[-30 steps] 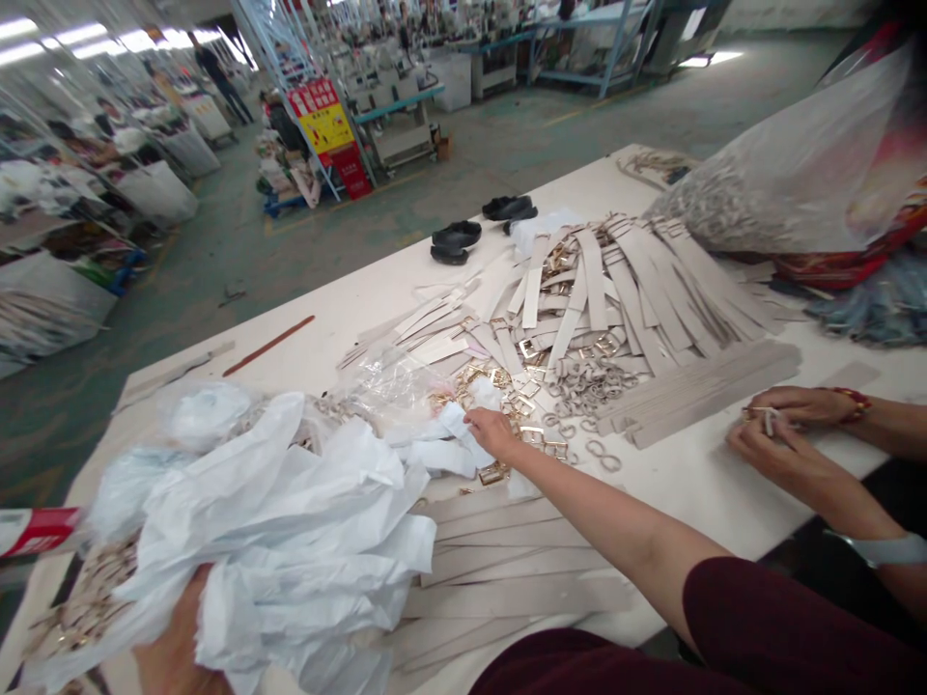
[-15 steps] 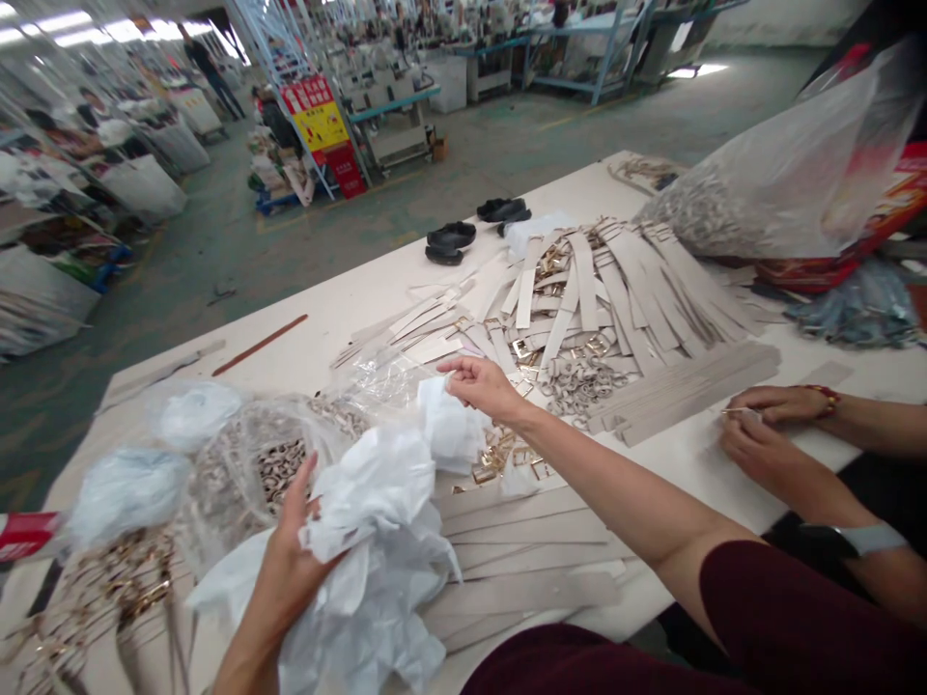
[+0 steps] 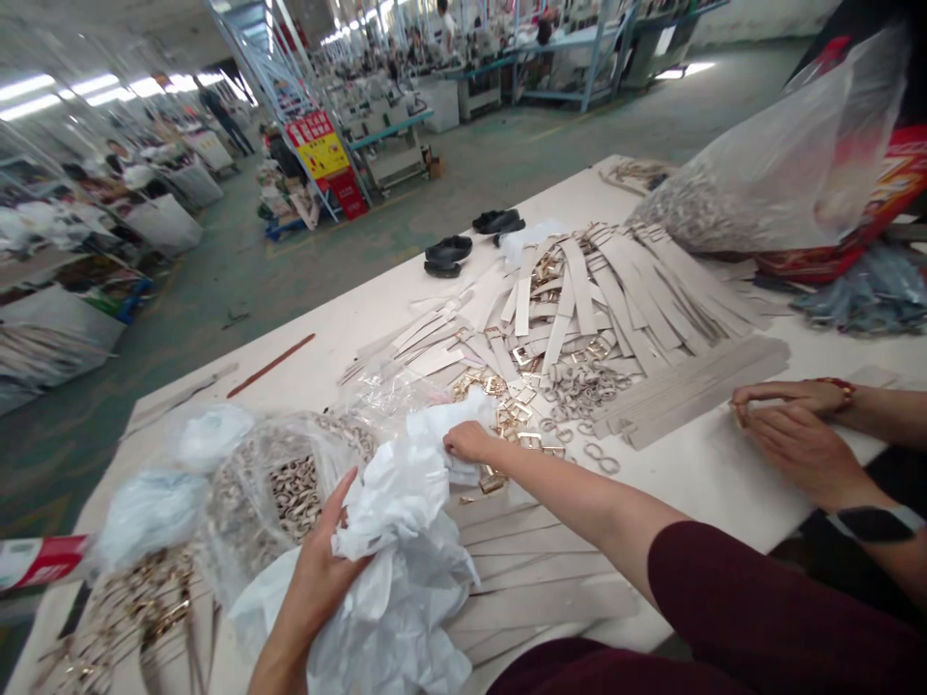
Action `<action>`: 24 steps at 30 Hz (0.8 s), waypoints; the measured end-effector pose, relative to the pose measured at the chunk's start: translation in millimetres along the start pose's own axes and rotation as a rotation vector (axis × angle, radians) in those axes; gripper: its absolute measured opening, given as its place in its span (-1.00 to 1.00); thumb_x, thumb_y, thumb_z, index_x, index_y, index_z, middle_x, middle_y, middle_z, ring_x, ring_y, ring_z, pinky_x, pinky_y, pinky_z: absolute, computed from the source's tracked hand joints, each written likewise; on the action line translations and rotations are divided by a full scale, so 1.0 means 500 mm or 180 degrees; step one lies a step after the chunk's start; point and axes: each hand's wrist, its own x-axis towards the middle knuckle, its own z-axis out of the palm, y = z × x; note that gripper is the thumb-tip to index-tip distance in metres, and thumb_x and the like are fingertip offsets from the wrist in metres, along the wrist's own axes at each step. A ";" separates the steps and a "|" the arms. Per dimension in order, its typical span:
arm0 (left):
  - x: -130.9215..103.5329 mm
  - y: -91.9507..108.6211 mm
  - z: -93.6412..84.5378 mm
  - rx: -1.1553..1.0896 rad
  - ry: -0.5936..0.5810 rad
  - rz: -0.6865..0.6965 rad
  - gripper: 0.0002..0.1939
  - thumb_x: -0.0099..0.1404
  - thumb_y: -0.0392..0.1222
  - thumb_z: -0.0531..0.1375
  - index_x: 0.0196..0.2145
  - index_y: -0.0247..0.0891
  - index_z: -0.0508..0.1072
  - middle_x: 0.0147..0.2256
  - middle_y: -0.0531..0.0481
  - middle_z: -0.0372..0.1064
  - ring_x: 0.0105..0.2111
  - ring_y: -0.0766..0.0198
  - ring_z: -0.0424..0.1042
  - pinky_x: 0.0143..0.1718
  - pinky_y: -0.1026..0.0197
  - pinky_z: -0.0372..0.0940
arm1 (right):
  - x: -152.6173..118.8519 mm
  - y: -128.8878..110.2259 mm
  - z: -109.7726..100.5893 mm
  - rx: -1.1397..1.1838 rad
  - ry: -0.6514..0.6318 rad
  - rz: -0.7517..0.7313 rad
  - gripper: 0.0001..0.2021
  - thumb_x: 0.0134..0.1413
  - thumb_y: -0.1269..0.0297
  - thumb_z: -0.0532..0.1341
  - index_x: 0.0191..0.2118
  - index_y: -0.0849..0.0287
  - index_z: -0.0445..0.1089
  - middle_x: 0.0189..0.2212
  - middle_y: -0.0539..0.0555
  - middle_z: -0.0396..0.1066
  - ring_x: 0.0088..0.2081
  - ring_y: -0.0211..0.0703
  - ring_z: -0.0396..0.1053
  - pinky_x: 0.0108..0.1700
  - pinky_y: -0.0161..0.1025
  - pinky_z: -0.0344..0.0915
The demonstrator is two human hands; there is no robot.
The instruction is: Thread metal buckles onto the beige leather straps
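Observation:
A crumpled bundle of thin white wrapping sheets (image 3: 406, 569) rests in my left hand (image 3: 325, 565), its thumb up and its fingers hidden behind the bundle. Whether the sheets are paper or plastic, I cannot tell. My right hand (image 3: 467, 441) is closed at the edge of a white sheet (image 3: 431, 420) just beyond the bundle. Gold buckles (image 3: 514, 415) lie right beside that hand. Flat grey-beige straps (image 3: 536, 550) are spread under my right forearm. Left of my left hand stands a clear bag (image 3: 238, 492) of small beige loops (image 3: 296, 492).
A pile of straps with buckles (image 3: 579, 280) covers the table's middle. Another person's hands (image 3: 797, 434) work at the right edge. A large clear bag (image 3: 739, 193) stands behind them. Black shoes (image 3: 447, 256) lie at the far edge, a brown strip (image 3: 271, 365) to the left.
My right hand has drawn back and down toward the bundle, from a pointing shape to a closed one. More gold buckles show beyond it. The view has shifted slightly.

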 end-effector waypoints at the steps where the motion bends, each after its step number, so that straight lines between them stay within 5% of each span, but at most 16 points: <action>1: -0.003 -0.007 0.001 -0.0021 0.0004 0.0000 -0.21 0.16 -0.01 0.20 0.26 -0.25 -0.02 0.18 -0.25 0.14 0.06 -0.01 0.30 0.03 0.03 0.25 | -0.001 0.001 -0.001 0.0007 0.0017 0.0004 -0.83 0.06 0.36 0.14 -0.25 0.15 0.45 -0.24 0.13 0.48 -0.14 -0.05 0.41 -0.15 -0.23 0.27; 3: -0.009 -0.022 0.001 -0.0083 0.0052 -0.0041 -0.22 0.16 -0.02 0.19 0.26 -0.25 -0.02 0.21 -0.25 0.08 0.12 -0.03 0.23 0.07 0.00 0.21 | -0.003 0.006 -0.007 0.0023 0.0158 0.0039 -0.76 0.06 0.30 0.16 -0.12 0.13 0.40 -0.06 0.14 0.40 -0.09 -0.07 0.39 -0.13 -0.25 0.27; 5: -0.014 -0.034 0.002 -0.0143 0.0119 -0.0102 -0.22 0.16 -0.02 0.20 0.25 -0.25 0.00 0.22 -0.25 0.06 0.16 -0.04 0.18 0.10 -0.02 0.18 | 0.001 0.012 -0.016 0.0048 0.0328 0.0114 -0.47 -0.01 0.14 0.24 0.11 0.11 0.21 0.16 0.20 0.17 0.00 -0.04 0.33 -0.11 -0.23 0.28; 8: -0.018 -0.031 0.007 -0.0188 0.0165 -0.0153 -0.23 0.14 -0.03 0.22 0.24 -0.26 0.05 0.22 -0.25 0.08 0.17 -0.05 0.16 0.12 -0.04 0.15 | 0.022 0.015 -0.025 0.0170 0.0272 0.0212 -0.08 -0.32 0.00 0.38 0.21 0.14 0.05 0.19 0.29 0.11 0.00 0.08 0.33 -0.11 -0.16 0.29; 12: -0.017 -0.001 0.017 -0.0313 0.0118 -0.0163 -0.22 0.10 -0.05 0.24 0.23 -0.26 0.08 0.19 -0.24 0.13 0.14 -0.06 0.20 0.11 -0.06 0.16 | 0.046 0.003 -0.021 0.0352 0.0056 0.0149 -0.51 -0.41 0.14 0.42 -0.23 0.22 0.45 -0.26 0.19 0.48 -0.20 0.11 0.42 -0.18 -0.15 0.29; 16: -0.025 0.006 0.022 -0.0497 0.0289 -0.0222 -0.27 0.12 -0.03 0.21 0.21 -0.25 0.14 0.16 -0.23 0.20 0.11 -0.04 0.24 0.09 -0.04 0.18 | 0.034 -0.002 -0.025 0.0694 0.0246 0.0017 -0.85 -0.32 0.29 0.37 -0.54 0.22 0.43 -0.50 0.06 0.46 -0.33 -0.07 0.40 -0.29 -0.29 0.24; 21: -0.036 -0.040 0.016 -0.0408 0.0244 -0.0212 -0.32 0.11 0.00 0.22 0.15 -0.29 0.23 0.09 -0.24 0.30 0.04 -0.03 0.33 0.02 0.01 0.25 | -0.008 0.026 -0.100 0.1350 0.0841 -0.0136 -0.83 -0.02 0.24 0.18 -0.39 0.24 0.45 -0.48 -0.04 0.39 -0.41 -0.30 0.29 -0.38 -0.43 0.14; 24: -0.021 -0.047 0.016 -0.0227 0.0007 0.0012 -0.58 0.12 -0.02 0.20 -0.12 -0.31 0.45 -0.16 -0.18 0.48 -0.18 0.01 0.46 -0.16 0.09 0.34 | -0.030 0.026 -0.165 0.2025 0.1282 -0.0132 -0.68 0.09 0.14 0.07 -0.19 0.25 0.41 -0.44 -0.05 0.36 -0.46 -0.35 0.22 -0.42 -0.43 0.12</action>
